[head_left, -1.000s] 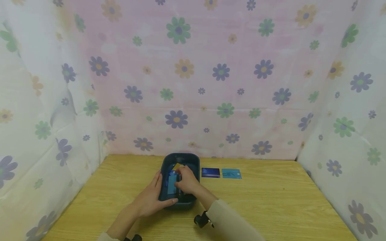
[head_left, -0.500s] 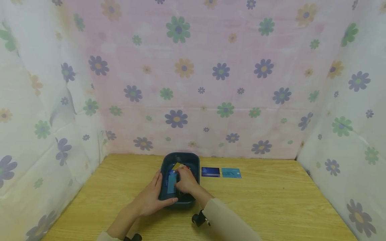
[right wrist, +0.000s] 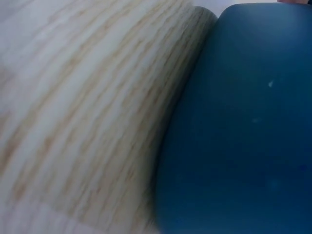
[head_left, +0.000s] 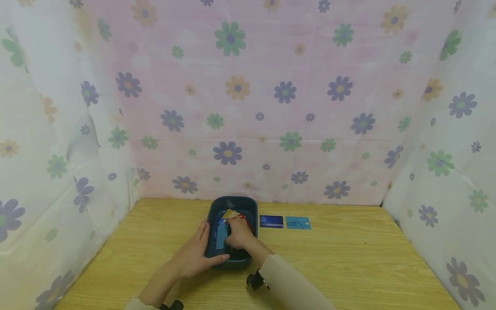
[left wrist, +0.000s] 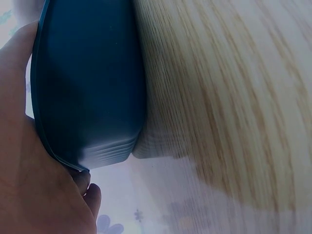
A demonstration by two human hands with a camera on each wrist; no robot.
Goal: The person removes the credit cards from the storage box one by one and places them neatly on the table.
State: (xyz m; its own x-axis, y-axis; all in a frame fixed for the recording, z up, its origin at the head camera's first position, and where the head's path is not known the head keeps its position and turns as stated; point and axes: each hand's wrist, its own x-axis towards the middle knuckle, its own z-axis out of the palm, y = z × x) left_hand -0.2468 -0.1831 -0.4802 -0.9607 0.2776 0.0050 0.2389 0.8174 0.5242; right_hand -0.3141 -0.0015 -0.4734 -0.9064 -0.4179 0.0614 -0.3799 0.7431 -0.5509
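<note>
A dark blue plastic bin (head_left: 248,211) stands on the table with several cards in it. My left hand (head_left: 193,254) holds its near left corner, fingers along the left wall and thumb at the front rim. In the left wrist view, fingertips curl by the rim of the same bin (left wrist: 92,73). My right hand (head_left: 241,232) reaches inside, fingers bent down among the cards. A light blue card (head_left: 221,236) lies left of it and a yellow card (head_left: 229,213) beyond it. Something red (head_left: 242,216) shows behind its knuckles. I cannot tell what its hidden fingertips hold.
Right of the bin, a dark blue card (head_left: 271,221) and a light blue card marked VIP (head_left: 298,222) lie side by side on the wooden table (head_left: 348,258). A flowered cloth (head_left: 255,129) hangs behind and at both sides.
My right hand has shifted slightly within the bin, and the red thing has come into sight behind its knuckles. The left hand, the bin and the two cards on the table have stayed put.
</note>
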